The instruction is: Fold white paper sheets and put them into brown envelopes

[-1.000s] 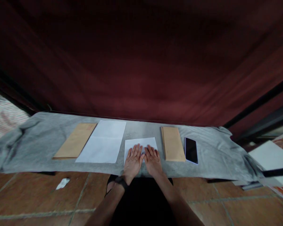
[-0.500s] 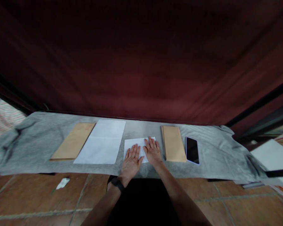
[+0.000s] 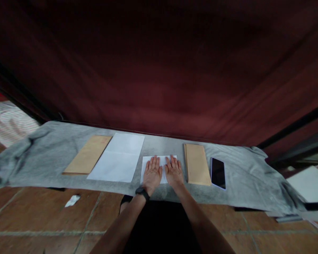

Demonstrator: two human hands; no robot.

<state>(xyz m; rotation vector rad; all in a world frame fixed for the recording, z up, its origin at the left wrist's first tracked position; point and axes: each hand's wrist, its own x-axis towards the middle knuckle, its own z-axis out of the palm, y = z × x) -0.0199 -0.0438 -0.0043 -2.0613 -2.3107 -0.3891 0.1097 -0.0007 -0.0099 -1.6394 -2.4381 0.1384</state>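
Note:
A small folded white paper (image 3: pixel 163 169) lies on the grey cloth (image 3: pixel 159 144) in front of me, partly hidden under both hands. My left hand (image 3: pixel 152 173) rests flat on its left half, fingers stretched out towards the far edge. Flat on the right half is my right hand (image 3: pixel 174 172), its fingers slightly spread. The two thumbs are close together over the middle of the paper. Neither hand grips anything.
Left of the hands lie a larger white sheet (image 3: pixel 118 157) with a crease across it and a stack of brown envelopes (image 3: pixel 87 155). More brown envelopes (image 3: pixel 198 164) and a phone (image 3: pixel 218 173) lie to the right. A dark red curtain (image 3: pixel 159 88) hangs behind.
My left hand has moved forward and to the right on the folded paper, closer to the right hand. The whole view has tilted and shifted slightly.

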